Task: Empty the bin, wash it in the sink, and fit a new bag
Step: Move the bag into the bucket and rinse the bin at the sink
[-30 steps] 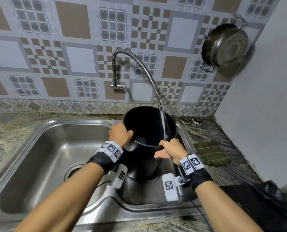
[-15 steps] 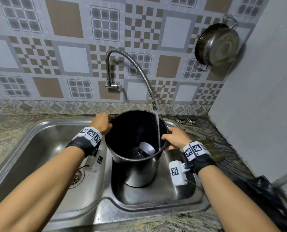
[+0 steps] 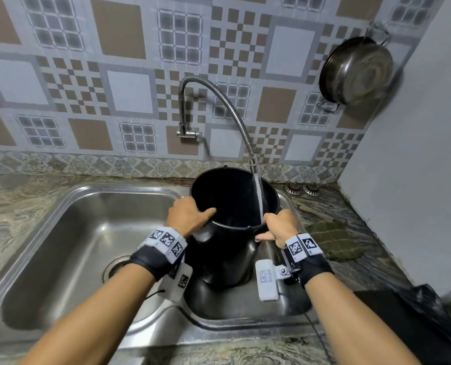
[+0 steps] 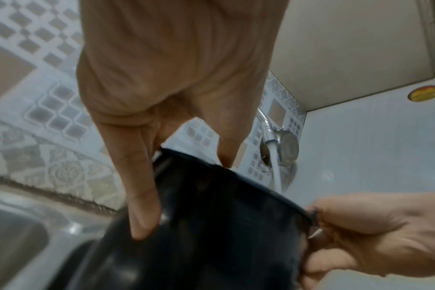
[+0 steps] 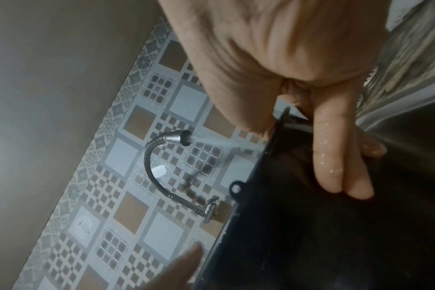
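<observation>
The black plastic bin [image 3: 227, 259] stands in the small right basin of the steel sink [image 3: 245, 325], its open mouth facing up toward me. Water runs from the flexible tap [image 3: 219, 93] into it, close to the right rim. My left hand [image 3: 192, 217] grips the near-left rim, thumb inside and fingers outside. My right hand [image 3: 278, 225] grips the near-right rim. In the left wrist view the left hand [image 4: 162, 98] clamps the bin [image 4: 211, 225], with the right hand [image 4: 373, 235] opposite. The right wrist view has wet fingers [image 5: 335, 157] on the bin wall [image 5: 311, 235].
The large left basin [image 3: 87, 233] has a drain [image 3: 119, 264]. A green scouring cloth [image 3: 329, 241] lies on the counter to the right. A black bag [image 3: 416, 325] lies at the front right. A steel pan [image 3: 356, 72] hangs by the right wall.
Half a second ago my hands held the rim at its left and right sides; now both grip it nearer the front. The stream lands closer to my right hand.
</observation>
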A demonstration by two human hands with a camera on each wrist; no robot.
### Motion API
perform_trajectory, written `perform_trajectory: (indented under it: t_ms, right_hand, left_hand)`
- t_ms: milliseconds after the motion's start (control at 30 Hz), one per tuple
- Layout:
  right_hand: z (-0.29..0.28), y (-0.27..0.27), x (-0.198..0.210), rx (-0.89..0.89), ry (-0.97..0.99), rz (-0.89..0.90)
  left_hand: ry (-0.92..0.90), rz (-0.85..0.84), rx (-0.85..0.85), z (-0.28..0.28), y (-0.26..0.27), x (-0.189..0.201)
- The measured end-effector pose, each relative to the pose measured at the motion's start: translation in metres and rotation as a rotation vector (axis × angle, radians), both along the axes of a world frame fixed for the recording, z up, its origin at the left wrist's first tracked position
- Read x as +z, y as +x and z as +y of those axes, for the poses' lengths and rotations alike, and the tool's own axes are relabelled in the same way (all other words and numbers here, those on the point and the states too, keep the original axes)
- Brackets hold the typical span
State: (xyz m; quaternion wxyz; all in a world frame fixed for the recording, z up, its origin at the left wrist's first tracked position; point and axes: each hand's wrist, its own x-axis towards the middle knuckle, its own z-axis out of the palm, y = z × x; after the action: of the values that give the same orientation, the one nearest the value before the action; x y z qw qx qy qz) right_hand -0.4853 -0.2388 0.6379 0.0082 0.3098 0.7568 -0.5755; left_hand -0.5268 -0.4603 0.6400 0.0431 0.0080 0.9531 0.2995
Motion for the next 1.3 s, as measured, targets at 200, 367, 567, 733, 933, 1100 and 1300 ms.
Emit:
perform_trajectory:
  t_ms: [200, 367, 567, 733, 933, 1100, 1300]
  right_hand:
    - [-0.001, 0.006, 0.004, 0.182, 0.041, -0.077]
    - [0.027, 0.003, 0.015, 0.224, 0.36, -0.086]
    - [0.028, -0.001, 0.026, 0.407, 0.456, -0.055]
    - [0.015, 0.015, 0.027, 0.399, 0.45, -0.004]
    - [-0.002, 0.008, 0.024, 0.229, 0.465, -0.066]
    - [-0.009, 0.013, 0.042, 0.148, 0.332, -0.096]
    - [0.006, 0.021, 0.064, -0.008, 0.321, 0.068]
  left_hand:
    - [-0.032, 0.104, 0.081, -0.009, -0.034, 0.01]
    - [-0.099, 0.19, -0.037, -0.022, -0.056, 0.008]
    - [-0.09, 0.248, -0.184, -0.029, -0.068, 0.004]
    - [-0.072, 0.255, -0.25, -0.033, -0.068, -0.003]
    - [-0.095, 0.402, -0.538, -0.008, 0.001, 0.026]
    - [-0.317, 0.332, -0.777, 0.021, 0.05, 0.023]
    - [0.075, 0.512, -0.51, 0.029, 0.044, 0.034]
